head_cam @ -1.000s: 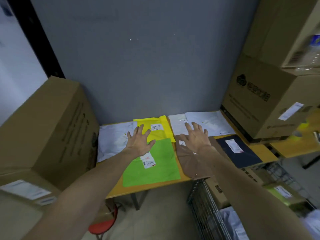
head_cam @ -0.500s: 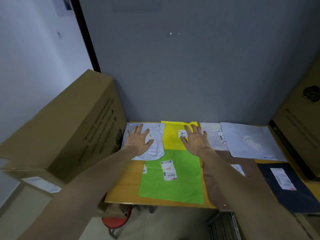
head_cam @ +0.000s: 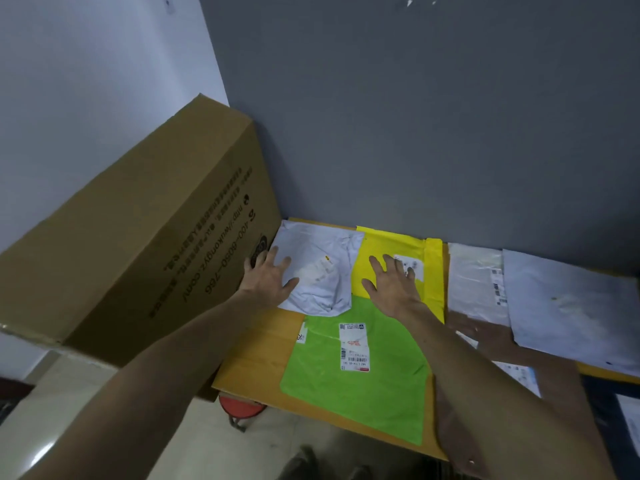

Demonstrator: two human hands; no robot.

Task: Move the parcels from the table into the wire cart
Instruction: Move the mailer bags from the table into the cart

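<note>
My left hand (head_cam: 268, 277) lies open on the white parcel (head_cam: 311, 244) at the table's (head_cam: 256, 351) far left, my right hand (head_cam: 393, 289) open over the yellow parcel (head_cam: 381, 244) beside it, neither gripping; I'd hook an edge, then lift.

White parcel (head_cam: 318, 271), yellow parcel (head_cam: 433, 282), green parcel (head_cam: 381, 389) flat on table (head_cam: 256, 358)

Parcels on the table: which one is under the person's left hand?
The crumpled white parcel at the far left, next to the big cardboard box. The left hand spreads over its left edge; the right hand is over the yellow parcel.
</note>
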